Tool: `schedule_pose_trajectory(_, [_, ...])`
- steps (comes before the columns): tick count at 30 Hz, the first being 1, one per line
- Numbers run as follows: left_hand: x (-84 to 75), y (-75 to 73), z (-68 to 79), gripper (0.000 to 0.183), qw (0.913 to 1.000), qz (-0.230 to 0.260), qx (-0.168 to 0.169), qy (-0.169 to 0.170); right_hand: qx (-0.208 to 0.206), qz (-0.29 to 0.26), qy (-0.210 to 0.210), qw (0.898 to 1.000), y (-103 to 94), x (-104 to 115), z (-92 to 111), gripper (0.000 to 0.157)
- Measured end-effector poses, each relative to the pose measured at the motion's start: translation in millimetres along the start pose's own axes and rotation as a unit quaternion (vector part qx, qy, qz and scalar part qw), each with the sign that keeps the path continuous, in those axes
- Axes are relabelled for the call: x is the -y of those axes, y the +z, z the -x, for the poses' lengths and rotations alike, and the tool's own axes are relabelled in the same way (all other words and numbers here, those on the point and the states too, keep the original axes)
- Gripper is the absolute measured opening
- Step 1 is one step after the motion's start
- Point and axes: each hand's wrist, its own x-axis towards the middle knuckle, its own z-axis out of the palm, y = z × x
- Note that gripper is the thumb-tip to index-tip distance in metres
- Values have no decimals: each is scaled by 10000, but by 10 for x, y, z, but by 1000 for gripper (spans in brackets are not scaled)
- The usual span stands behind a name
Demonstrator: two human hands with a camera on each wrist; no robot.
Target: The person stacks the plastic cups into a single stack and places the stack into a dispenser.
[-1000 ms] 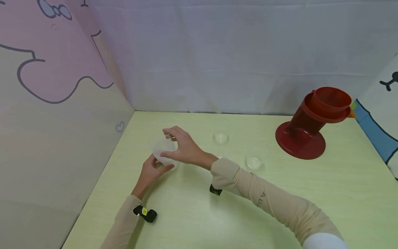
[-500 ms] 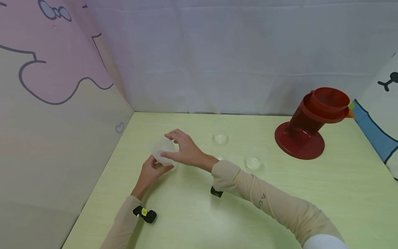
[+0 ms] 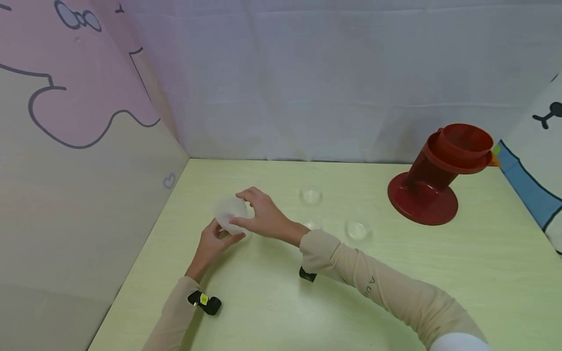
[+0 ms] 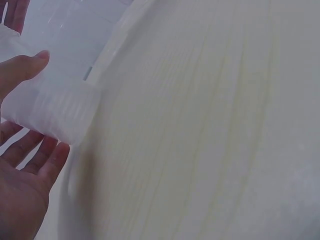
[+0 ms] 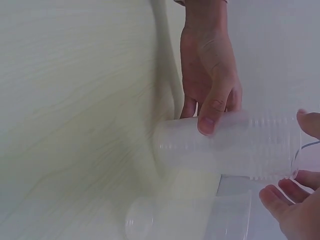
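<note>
A stack of clear plastic cups [image 3: 230,213] stands at the left of the table, its ridged rims showing in the right wrist view [image 5: 272,145]. My left hand [image 3: 214,243] grips the stack low down, thumb on the near side and fingers round the other; in the left wrist view the left hand [image 4: 25,195] holds its lower part. At the top, my right hand [image 3: 263,214] curves its thumb and fingers round the rim. Fingertips of the right hand [image 5: 297,205] touch the rim edge. How many cups are nested cannot be made out.
To the right stand single clear cups: a back cup [image 3: 311,195], a middle cup [image 3: 313,224] partly behind the right forearm, and a right cup [image 3: 357,229]. A red plastic stand [image 3: 423,197] with a round base and cup-like top sits at the back right. Fabric walls [image 3: 307,87] border the table.
My right hand has shifted slightly toward me and to the right at the rim of the stack. The left hand stays almost where it was.
</note>
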Motion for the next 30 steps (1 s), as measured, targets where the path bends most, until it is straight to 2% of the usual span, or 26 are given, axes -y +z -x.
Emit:
schedule_pose_trajectory(8, [0,-2,4,68,9999,117,-19,-53,11,51,66,10000,-5,-20,19,60])
schedule_pose_trajectory(17, [9,6,-3,68,10000,68,-42,47,-35,-135,79,9999,-77,-29,60,63])
schedule_pose_trajectory(24, [289,5,-110,71,9998,114,-119,56,-183,-179,-85,9996,-134,-24,105,62])
schedule_pose_trajectory(30, [324,24,-106,76,9996,38,-233,148,-338,-231,-119,9991,-172,-43,155,61])
